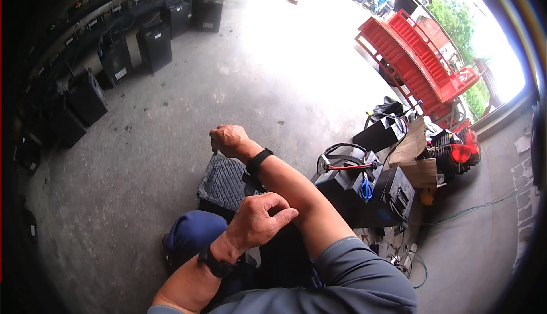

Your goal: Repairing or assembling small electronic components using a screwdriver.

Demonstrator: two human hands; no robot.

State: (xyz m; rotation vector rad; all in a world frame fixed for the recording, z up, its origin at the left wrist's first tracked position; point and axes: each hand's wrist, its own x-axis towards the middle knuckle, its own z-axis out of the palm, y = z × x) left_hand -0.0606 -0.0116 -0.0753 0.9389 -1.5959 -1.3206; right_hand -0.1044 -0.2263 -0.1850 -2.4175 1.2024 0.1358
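My right hand (229, 139) is a closed fist, stretched out across my front above the far edge of a dark grey box with a ribbed top (223, 178). A small dark bit shows under its fingers; I cannot make out what it is. My left hand (256, 221) is nearer to me, beside my right forearm. Its fingers are curled, with the thumb close to the fingertips; anything between them is hidden. Both wrists wear black bands (260, 161). The box sits low by my blue-clad knee (196, 229), partly covered by my arms.
Black battery boxes (154, 46) line the left wall below shelves with cables. At right, black battery cases (364, 197) carry blue-handled scissors (366, 187) and cables, beside cardboard (411, 149). A red cargo tricycle (419, 57) stands beyond. Thin green wires (473, 208) cross the floor.
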